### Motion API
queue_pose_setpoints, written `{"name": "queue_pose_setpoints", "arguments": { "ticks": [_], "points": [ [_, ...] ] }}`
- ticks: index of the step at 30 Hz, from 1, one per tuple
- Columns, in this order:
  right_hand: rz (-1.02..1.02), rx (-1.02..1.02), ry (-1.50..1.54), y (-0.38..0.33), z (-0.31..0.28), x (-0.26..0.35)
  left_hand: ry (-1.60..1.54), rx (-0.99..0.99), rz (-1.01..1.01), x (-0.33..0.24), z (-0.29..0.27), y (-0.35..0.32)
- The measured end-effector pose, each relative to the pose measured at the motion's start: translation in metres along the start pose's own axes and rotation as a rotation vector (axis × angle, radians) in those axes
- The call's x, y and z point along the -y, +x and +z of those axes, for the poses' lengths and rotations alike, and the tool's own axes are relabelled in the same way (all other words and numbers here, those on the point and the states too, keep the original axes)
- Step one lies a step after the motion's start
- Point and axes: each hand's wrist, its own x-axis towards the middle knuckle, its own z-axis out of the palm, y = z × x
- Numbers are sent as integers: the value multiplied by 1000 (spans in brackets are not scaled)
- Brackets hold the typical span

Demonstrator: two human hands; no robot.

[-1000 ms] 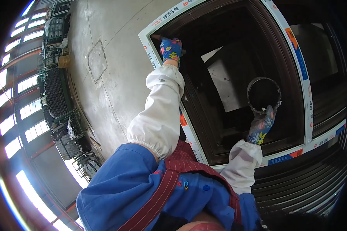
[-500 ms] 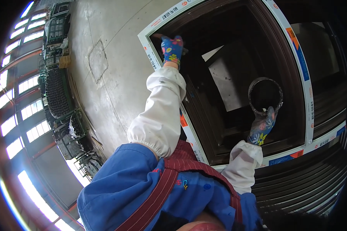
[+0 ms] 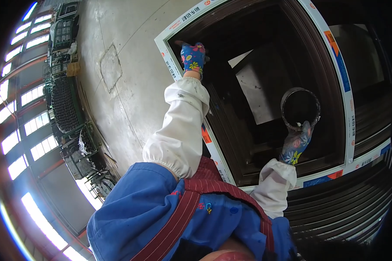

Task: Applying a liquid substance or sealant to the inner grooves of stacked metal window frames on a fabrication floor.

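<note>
My left hand (image 3: pixel 193 57), in a blue flowered glove, is at the upper left inner corner of a dark brown window frame (image 3: pixel 331 100) edged with white printed film. One finger points out toward the corner; the others look curled, and anything inside them is hidden. Lower right, over the frame's opening, my right hand (image 3: pixel 297 143), in a matching glove with grey-smeared fingers, is closed on the near rim of a dark round container (image 3: pixel 316 104). Its rim has whitish smears, and its inside is too dark to make out.
Pale concrete floor (image 3: pixel 130 26) with a patched square lies to the left. Green racks (image 3: pixel 64 104) loaded with material stand along the far left. Another dark framed panel (image 3: pixel 357 56) lies to the right, and stacked dark profiles (image 3: pixel 335 213) lie at the lower right.
My left hand has shifted very slightly down and left at the frame's corner. My right hand and the container stay where they were.
</note>
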Motion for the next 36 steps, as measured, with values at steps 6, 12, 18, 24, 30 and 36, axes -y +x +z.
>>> {"name": "queue_pose_setpoints", "arguments": {
  "ticks": [6,12,18,24,30,36],
  "points": [
    [111,12,-52,3,3,14,39,41,-53,9,-4,8],
    [464,-52,583,-11,-8,-22,-15,91,-18,14,-6,-28],
    [-10,59,-251,7,-2,15,-90,44,43,6,-10,-13],
    [5,60,-290,4,-5,7,-78,47,7,3,-4,14],
    [228,19,271,-7,-1,0,192,119,254,-8,21,-18],
    [661,-103,709,27,11,62,110,816,903,-43,20,-153]
  ]
}}
